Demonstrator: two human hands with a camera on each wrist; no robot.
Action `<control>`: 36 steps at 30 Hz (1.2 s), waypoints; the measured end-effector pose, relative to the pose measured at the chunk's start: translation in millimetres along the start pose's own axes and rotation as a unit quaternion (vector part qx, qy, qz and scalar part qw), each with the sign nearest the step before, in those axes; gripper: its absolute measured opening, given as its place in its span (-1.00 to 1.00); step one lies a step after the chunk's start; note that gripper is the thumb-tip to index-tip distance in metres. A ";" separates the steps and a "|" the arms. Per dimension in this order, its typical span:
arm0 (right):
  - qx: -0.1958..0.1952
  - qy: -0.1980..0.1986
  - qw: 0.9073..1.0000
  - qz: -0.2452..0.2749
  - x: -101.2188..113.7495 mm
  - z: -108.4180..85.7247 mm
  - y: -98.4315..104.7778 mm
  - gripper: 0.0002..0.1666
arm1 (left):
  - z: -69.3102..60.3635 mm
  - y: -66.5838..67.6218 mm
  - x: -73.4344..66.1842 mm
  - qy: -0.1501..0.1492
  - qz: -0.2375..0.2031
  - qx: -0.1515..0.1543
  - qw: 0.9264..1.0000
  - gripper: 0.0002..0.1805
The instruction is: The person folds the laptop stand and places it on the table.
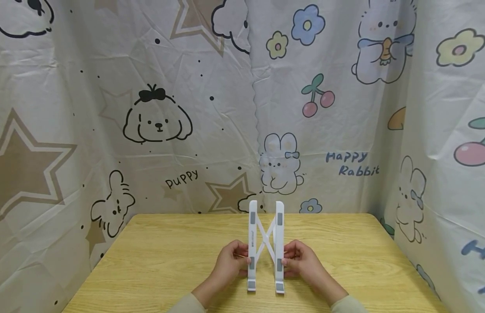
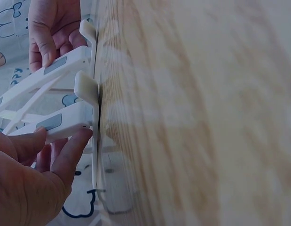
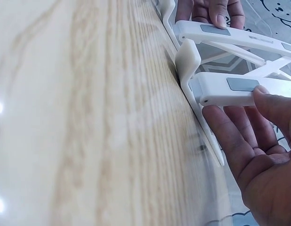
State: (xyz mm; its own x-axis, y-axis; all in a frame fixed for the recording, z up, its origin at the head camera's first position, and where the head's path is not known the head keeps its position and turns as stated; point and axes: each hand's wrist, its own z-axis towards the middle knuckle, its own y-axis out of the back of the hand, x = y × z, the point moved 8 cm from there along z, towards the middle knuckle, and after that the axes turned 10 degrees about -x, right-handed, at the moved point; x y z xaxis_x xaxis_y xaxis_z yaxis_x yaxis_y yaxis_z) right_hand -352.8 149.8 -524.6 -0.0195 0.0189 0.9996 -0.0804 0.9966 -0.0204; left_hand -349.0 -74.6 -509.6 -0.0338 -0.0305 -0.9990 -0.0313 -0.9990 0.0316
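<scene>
A white folding laptop stand (image 1: 279, 234) stands on the wooden table, its two side rails joined by an X-shaped brace (image 1: 267, 238). Grey pads (image 3: 243, 84) line the rails, and small upturned lips (image 2: 86, 86) end them at the near side. My left hand (image 1: 230, 263) pinches the left rail near its lower end, thumb on top and fingers beneath. On the other side my right hand (image 1: 303, 263) grips the right rail the same way, its thumb by a grey pad. Both wrist views show the thumbs on the rails; some fingertips are hidden under them.
The light wooden table (image 1: 168, 252) runs out to both sides of the stand. Behind it and along both sides hangs a cream curtain (image 1: 227, 108) printed with puppies, rabbits, stars and flowers.
</scene>
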 end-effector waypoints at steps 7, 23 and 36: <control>0.001 0.004 1.000 0.000 -0.3 -1.1 -0.5 -0.57 | 1.5 -4.0 0.7 -0.004 0.000 0.000 1.000 -0.69; -0.006 0.000 1.000 0.001 -0.9 0.7 -5.5 -0.57 | 3.0 -10.0 0.5 -0.007 0.013 -0.001 1.000 -0.70; -0.018 -0.004 1.000 -0.004 -0.7 -0.3 -8.8 -0.59 | 2.7 -15.8 -3.0 -0.003 0.007 -0.005 1.000 -0.71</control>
State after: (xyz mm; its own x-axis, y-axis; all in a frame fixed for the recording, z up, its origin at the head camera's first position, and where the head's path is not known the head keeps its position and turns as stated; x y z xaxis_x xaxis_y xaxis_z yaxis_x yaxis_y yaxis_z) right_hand -351.8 141.0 -525.0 -0.0260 0.0100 0.9996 -0.0453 0.9989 -0.0112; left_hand -351.0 -58.7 -507.1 -0.0412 -0.0452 -0.9981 -0.0216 -0.9987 0.0461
